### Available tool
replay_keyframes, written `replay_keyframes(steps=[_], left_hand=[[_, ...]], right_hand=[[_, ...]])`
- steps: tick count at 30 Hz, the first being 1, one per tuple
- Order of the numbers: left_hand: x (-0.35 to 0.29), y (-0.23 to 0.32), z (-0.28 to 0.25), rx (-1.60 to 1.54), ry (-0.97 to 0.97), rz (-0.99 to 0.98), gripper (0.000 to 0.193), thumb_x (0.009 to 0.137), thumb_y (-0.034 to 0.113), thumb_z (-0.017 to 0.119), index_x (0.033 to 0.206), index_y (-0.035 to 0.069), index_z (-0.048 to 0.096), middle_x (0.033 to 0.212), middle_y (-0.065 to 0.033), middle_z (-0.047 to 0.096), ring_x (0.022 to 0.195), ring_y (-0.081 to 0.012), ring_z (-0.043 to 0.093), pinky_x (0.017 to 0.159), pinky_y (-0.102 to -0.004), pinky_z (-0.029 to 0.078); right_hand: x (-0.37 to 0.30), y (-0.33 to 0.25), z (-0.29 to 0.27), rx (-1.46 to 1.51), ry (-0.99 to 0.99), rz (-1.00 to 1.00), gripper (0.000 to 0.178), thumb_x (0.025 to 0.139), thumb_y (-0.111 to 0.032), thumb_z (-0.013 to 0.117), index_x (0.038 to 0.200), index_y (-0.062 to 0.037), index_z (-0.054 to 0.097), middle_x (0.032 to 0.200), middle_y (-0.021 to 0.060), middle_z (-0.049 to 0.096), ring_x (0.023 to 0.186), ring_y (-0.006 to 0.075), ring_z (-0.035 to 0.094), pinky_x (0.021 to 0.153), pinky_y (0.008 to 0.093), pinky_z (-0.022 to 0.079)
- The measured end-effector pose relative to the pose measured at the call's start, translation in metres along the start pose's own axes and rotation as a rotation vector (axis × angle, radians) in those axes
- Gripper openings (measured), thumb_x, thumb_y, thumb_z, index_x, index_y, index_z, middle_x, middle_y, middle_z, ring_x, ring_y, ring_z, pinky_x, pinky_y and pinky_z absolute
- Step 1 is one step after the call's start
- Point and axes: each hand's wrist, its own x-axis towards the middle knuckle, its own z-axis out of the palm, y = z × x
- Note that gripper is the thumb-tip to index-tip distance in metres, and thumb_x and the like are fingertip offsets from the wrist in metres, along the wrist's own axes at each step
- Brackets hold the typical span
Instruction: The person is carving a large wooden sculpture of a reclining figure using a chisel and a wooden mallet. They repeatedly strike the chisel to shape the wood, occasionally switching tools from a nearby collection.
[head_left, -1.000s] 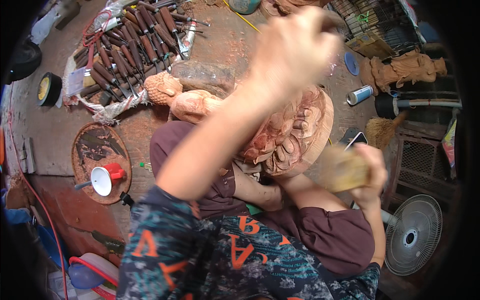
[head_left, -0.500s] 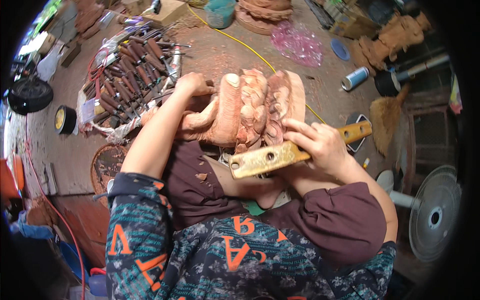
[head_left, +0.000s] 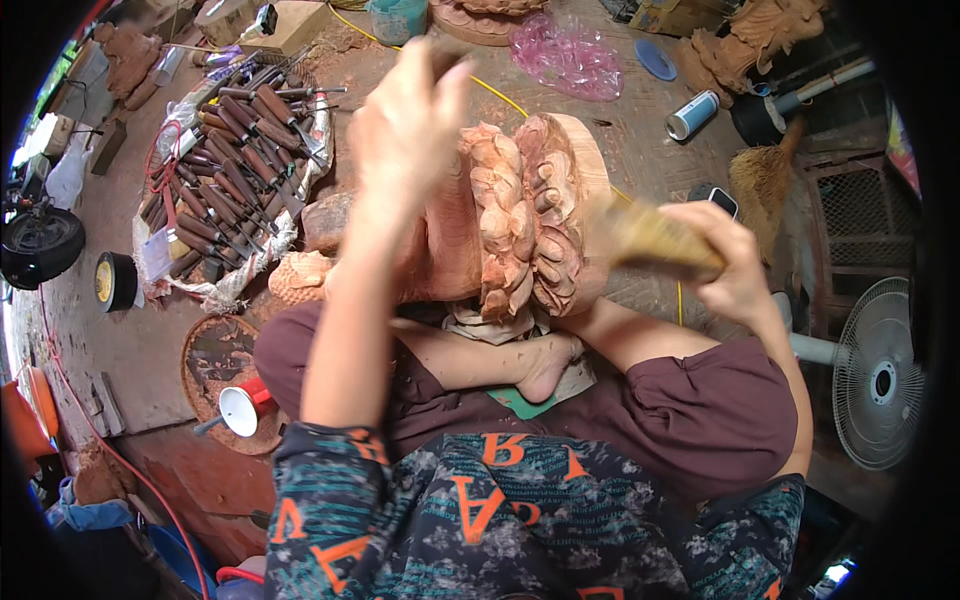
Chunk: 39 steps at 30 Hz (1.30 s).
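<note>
A reddish wood carving with knobbly leaf-like bands and a smooth pale end lies across the work surface in front of my crossed legs. My left hand is lifted over the carving's left part, smeared by motion. Its fingers are bent around something dark brown that I cannot make out, and my forearm hides part of the wood. To the right of the carving, my right hand grips a worn yellowish bar, raised and blurred at its left end. Earlier, holes showed along this bar.
Many wood-handled chisels lie on a cloth at the left. A red and white mug stands on a round tray by my left knee. Pink plastic, a spray can, a broom and a fan are around.
My left hand has risen from beside the carving to above it. The right hand has swung right with the bar, away from the carving. The carving sits turned differently, and the mug shows.
</note>
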Motion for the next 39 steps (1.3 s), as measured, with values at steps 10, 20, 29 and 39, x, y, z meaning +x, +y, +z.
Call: replay_keyframes(steps=[10, 20, 29, 39], left_hand=[[-0.043, 0.131, 0.072, -0.828, 0.312, 0.243, 0.030, 0.074, 0.011, 0.073, 0.101, 0.009, 0.060, 0.077, -0.0078, 0.063, 0.063, -0.0258, 0.064, 0.055, -0.0332, 0.050], [-0.030, 0.118, 0.077, -0.960, 0.388, 0.102, 0.019, 0.076, 0.007, 0.072, 0.093, 0.006, 0.062, 0.071, -0.0063, 0.062, 0.056, -0.0154, 0.060, 0.050, -0.0269, 0.046], [-0.021, 0.113, 0.084, -0.985, 0.478, 0.006, 0.018, 0.078, 0.004, 0.072, 0.092, 0.004, 0.061, 0.073, -0.0050, 0.066, 0.060, -0.0106, 0.063, 0.052, -0.0227, 0.047], [-0.030, 0.104, 0.080, -1.057, 0.424, -0.038, 0.019, 0.078, 0.003, 0.070, 0.096, 0.004, 0.062, 0.073, -0.0049, 0.066, 0.059, -0.0104, 0.062, 0.052, -0.0241, 0.048]], right_hand=[[-0.017, -0.059, -0.075, 0.029, 0.451, 0.419, 0.054, 0.088, -0.011, 0.064, 0.137, -0.0012, 0.044, 0.082, -0.0007, 0.053, 0.069, 0.0056, 0.049, 0.063, 0.0199, 0.040], [-0.009, -0.066, -0.064, 0.061, 0.454, 0.400, 0.059, 0.089, -0.006, 0.060, 0.142, 0.0008, 0.035, 0.080, 0.0000, 0.051, 0.068, 0.0061, 0.048, 0.066, 0.0214, 0.041], [0.004, -0.076, -0.055, -0.049, 0.448, 0.412, 0.064, 0.088, -0.006, 0.060, 0.143, 0.0040, 0.029, 0.081, 0.0016, 0.049, 0.070, 0.0064, 0.048, 0.068, 0.0220, 0.041], [0.000, -0.081, -0.058, -0.381, 0.475, 0.476, 0.053, 0.083, 0.007, 0.060, 0.134, -0.0003, 0.047, 0.114, 0.0110, 0.062, 0.105, 0.0214, 0.059, 0.093, 0.0312, 0.043]])
